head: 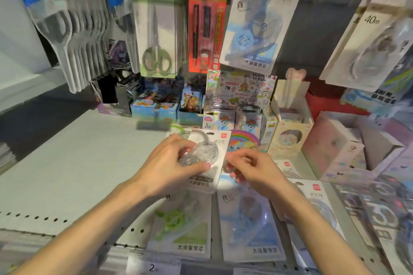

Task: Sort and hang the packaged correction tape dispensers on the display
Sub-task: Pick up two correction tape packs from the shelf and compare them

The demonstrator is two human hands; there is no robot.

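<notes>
Far left on the wall hung a row of clear plastic blister packs (73,35), too blurry to say what was in them. Next to those hung a card of green-handled scissors (156,38), then a red and orange pen set card (206,27), then a blue correction tape pack (261,20) on its hook, and at the right edge a white 40m tape pack (371,40).

Below was the pale grey perforated shelf (67,163). Its left part was bare metal; along its back edge stood small colourful card boxes (169,105).

The left hand (169,165) was holding a white-carded correction tape pack with a clear dispenser (205,154) above the middle of the shelf, thumb curled over the bubble, fingers behind, so that grip was pinching the pack. The right hand (252,167) sat just beside the pack's right edge, fingers curled; couldn't tell if that grip was pinching anything, too smeared.

Flat at the shelf's front edge, under the forearms, lay a green correction tape pack (181,227), a second blue tape pack (248,223) beside it, and another white-carded pack (317,198) partly hidden by the right arm. Pink and lilac boxes (348,145) filled the right side.
</notes>
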